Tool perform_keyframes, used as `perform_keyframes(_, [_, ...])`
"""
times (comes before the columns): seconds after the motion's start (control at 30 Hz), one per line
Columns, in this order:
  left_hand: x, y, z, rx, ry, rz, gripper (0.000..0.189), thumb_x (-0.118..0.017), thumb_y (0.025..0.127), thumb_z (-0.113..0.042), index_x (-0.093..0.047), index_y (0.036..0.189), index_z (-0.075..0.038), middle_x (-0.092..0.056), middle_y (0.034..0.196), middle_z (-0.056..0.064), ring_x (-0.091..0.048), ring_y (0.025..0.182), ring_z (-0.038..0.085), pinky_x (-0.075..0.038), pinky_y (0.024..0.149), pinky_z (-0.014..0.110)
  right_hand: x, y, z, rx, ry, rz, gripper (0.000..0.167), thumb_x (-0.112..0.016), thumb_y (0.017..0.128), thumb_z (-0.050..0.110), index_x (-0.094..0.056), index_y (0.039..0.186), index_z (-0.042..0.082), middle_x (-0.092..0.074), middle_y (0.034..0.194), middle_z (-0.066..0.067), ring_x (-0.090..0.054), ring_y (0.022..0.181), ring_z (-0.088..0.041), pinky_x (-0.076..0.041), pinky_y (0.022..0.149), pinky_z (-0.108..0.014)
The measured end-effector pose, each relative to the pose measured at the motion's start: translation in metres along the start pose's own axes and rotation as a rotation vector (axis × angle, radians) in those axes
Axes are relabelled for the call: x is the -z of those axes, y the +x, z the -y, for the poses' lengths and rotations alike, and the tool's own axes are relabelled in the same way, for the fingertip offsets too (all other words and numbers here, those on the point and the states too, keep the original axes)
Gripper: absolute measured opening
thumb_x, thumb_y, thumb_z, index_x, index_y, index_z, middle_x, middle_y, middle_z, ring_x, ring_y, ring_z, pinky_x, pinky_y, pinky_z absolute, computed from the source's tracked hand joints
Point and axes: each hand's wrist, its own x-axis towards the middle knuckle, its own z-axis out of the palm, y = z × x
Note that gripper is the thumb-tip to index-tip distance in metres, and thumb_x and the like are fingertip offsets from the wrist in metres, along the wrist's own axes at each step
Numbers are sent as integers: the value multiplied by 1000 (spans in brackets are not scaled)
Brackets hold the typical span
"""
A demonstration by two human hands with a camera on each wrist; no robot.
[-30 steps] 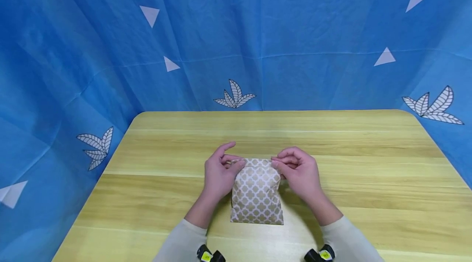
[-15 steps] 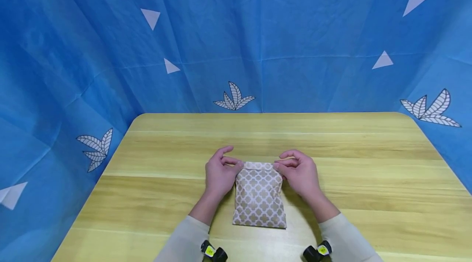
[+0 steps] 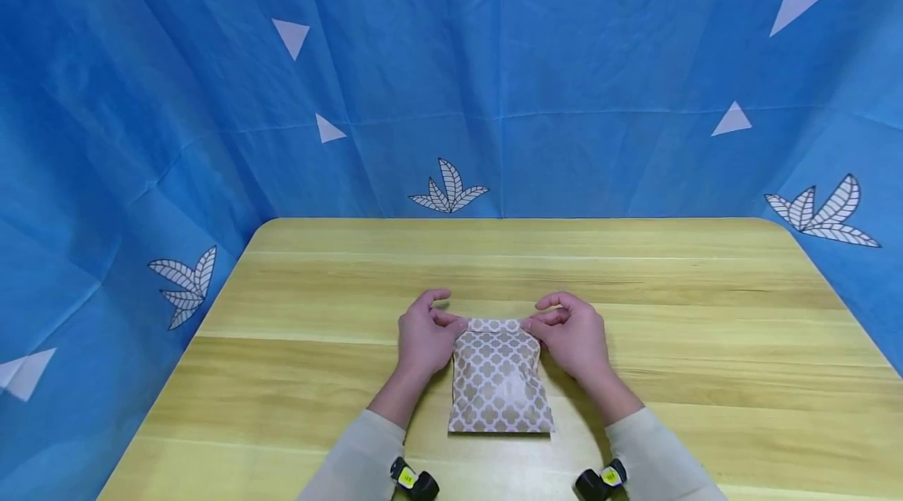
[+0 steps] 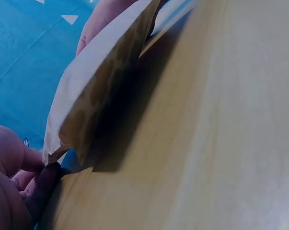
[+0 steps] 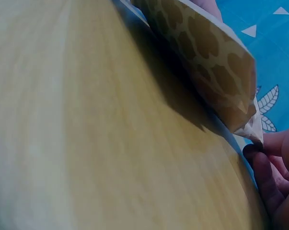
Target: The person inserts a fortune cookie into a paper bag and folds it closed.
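A paper bag [image 3: 501, 383] with a tan and white quatrefoil pattern is held between both hands, its far edge folded into a narrow flap. At the far left corner, my left hand [image 3: 426, 336] pinches the fold between thumb and fingers. My right hand [image 3: 574, 336] pinches the far right corner the same way, index finger raised a little. In the left wrist view the bag [image 4: 94, 81] is tilted and apart from the table, with a dark shadow beneath. The right wrist view shows the bag's side [image 5: 206, 62] and the pinching right fingertips [image 5: 261, 160]. What is inside the bag is hidden.
The wood-grain table [image 3: 705, 328] spreads around the bag. Beyond its far and left edges hangs a blue curtain [image 3: 600, 54] with white triangles and leaf prints. Black wrist cameras [image 3: 416, 481] sit on both light sleeves.
Both hands and the bag's top edge have shifted slightly lower in the head view and a little to the right. The head view itself has tilted slightly. Both hands keep their pinch.
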Motion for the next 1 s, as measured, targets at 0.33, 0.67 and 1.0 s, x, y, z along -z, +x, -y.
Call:
perform_keyframes(0.33, [0,-1,-3,2,108,-4,51,-84,79,-9,-65,126,-8,-68,74,-8,-65,69,10,-56,80,41,0,0,0,-15,-36,24,30,-88,76,14,-70,98,7,-73,80,0,-68,70,-14,-51,68,-32])
perform_keyframes(0.67, [2,-1,-1,-23,117,37,45,-82,81,-11,-66,122,-7,-65,76,-7,-61,71,13,-54,73,38,2,-1,-1,-29,-27,67,29,-85,80,17,-69,103,8,-72,81,2,-66,72,-17,-52,64,-33])
perform_keyframes(1.0, [6,3,-3,-65,121,103,37,-77,82,-9,-69,118,-5,-62,78,-3,-58,72,15,-51,73,37,3,1,3,-29,-16,102,27,-82,83,16,-69,105,7,-70,81,1,-64,73,-18,-51,66,-33])
